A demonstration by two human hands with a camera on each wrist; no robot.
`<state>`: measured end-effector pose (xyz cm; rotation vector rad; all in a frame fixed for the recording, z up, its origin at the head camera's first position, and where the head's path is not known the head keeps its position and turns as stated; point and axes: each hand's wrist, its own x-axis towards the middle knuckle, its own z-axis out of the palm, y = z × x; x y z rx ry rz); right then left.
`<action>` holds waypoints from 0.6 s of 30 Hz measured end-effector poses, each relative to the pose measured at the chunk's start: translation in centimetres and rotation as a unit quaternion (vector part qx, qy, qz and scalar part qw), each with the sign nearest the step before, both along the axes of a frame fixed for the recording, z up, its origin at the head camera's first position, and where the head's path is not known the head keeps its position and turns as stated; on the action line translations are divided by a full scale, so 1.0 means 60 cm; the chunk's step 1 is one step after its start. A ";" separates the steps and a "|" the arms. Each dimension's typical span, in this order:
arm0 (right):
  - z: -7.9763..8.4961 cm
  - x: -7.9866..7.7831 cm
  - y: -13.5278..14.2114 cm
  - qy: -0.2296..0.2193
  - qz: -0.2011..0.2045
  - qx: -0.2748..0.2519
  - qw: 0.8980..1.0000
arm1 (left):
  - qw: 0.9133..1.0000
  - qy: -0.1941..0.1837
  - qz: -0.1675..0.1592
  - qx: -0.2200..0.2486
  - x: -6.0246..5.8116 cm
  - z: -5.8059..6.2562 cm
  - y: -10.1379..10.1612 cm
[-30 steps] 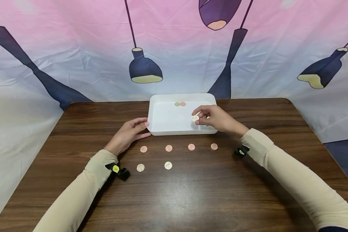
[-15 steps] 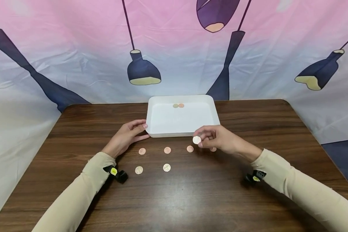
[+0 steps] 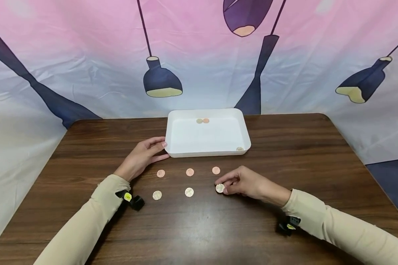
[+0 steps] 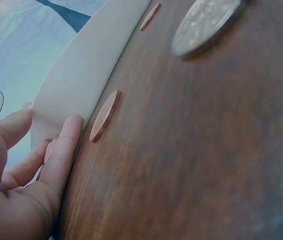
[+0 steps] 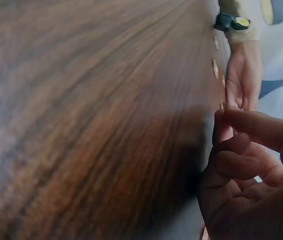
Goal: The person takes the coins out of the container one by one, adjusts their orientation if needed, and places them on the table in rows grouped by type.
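Note:
My right hand (image 3: 240, 182) pinches a gold-coloured coin (image 3: 220, 188) between thumb and fingertips, low over the table and in line with two gold-coloured coins, one in the middle (image 3: 189, 192) and one at left (image 3: 157, 195). Behind them lie copper-coloured coins: left (image 3: 160, 173), middle (image 3: 189, 172) and right (image 3: 216, 170). A further copper coin is hidden behind the right hand in the head view; its edge (image 5: 205, 233) shows low in the right wrist view. My left hand (image 3: 140, 156) rests at the white tray's (image 3: 203, 154) left end, extended fingers (image 4: 64, 142) against its outer wall and thumb at the rim.
Inside the tray, a gold-coloured coin (image 3: 199, 121) and a copper coin (image 3: 206, 120) lie side by side at the back. Another coin (image 3: 240, 149) sits in its front right corner. A patterned cloth (image 3: 112, 73) hangs behind the wooden table (image 3: 172, 235).
My right hand has carried the gold-coloured coin out of the tray, toward me, down to the front row on the table. The left hand has stayed at the tray.

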<state>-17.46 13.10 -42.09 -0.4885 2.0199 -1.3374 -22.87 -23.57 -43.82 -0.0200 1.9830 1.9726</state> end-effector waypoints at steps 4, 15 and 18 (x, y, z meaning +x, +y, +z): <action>-0.001 -0.003 -0.003 0.069 0.024 0.022 0.997 | 1.000 -0.001 0.001 -0.004 -0.001 0.002 0.000; -0.003 -0.005 -0.008 0.144 0.062 0.045 0.987 | 1.000 -0.001 0.002 -0.010 -0.002 0.003 -0.002; -0.003 -0.004 -0.010 0.150 0.064 0.060 0.985 | 1.000 -0.001 0.001 -0.010 -0.001 0.002 0.000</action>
